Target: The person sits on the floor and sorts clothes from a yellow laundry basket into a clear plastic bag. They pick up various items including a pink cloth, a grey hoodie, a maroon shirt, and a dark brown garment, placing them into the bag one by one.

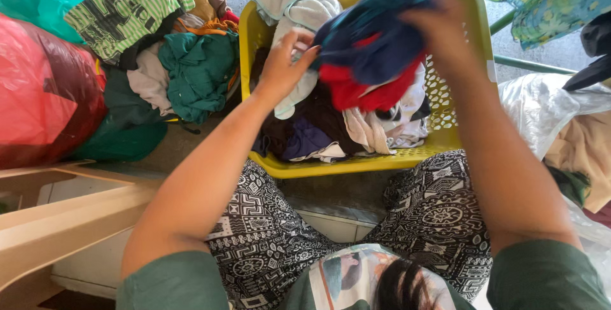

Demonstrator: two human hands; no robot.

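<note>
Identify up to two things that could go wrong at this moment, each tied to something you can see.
The blue and red garment is bunched between the left hand and right hand, so a loose fold might slip back into the yellow basket. The basket is heaped, so lifting could drag the pale blue cloth out too.

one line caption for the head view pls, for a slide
Both hands, left hand and right hand, lift a blue and red garment over a yellow laundry basket.

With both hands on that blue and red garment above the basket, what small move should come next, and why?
Probably lift the garment clear of the yellow basket: the left hand and right hand grip it bunched, low over the other clothes.
</note>
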